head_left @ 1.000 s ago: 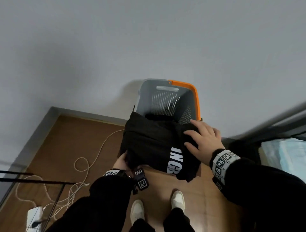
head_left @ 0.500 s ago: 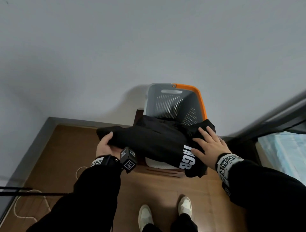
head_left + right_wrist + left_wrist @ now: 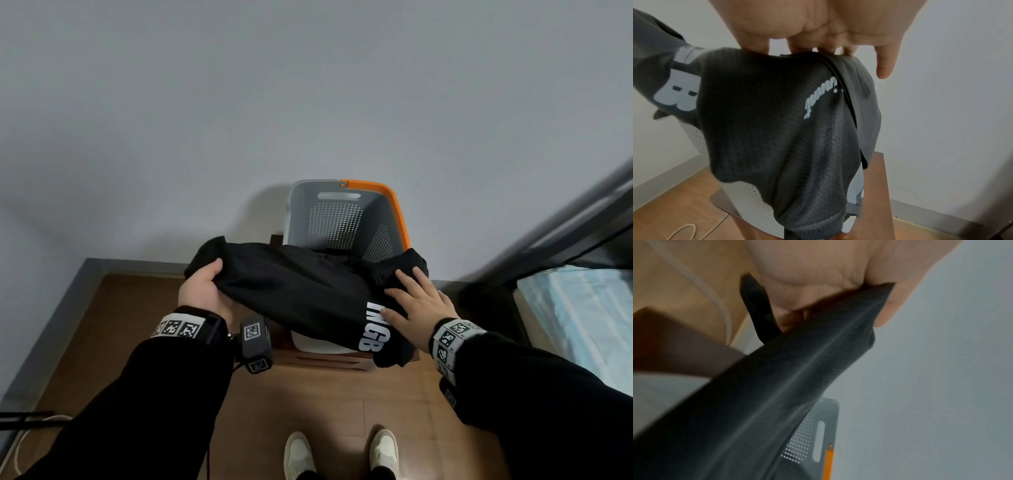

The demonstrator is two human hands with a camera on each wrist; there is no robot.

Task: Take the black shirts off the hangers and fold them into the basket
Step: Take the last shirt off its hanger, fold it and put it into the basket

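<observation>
Landmark: the basket [image 3: 346, 219] is standing against the wall, its mouth open.
Black shirt [image 3: 301, 294]: it is lying draped over the basket's near rim, mostly outside it, its long axis running left to right across that rim.
Left hand [image 3: 202, 291]: its grip is closing on the shirt's left end, just left of the basket, thumb on top.
Right hand [image 3: 416, 306]: its fingers are lying flat and spread on the shirt's right end, near the white lettering, pressing rather than holding.
Coming move: probably the left end is being folded rightward, towards the pinning hand.
</observation>
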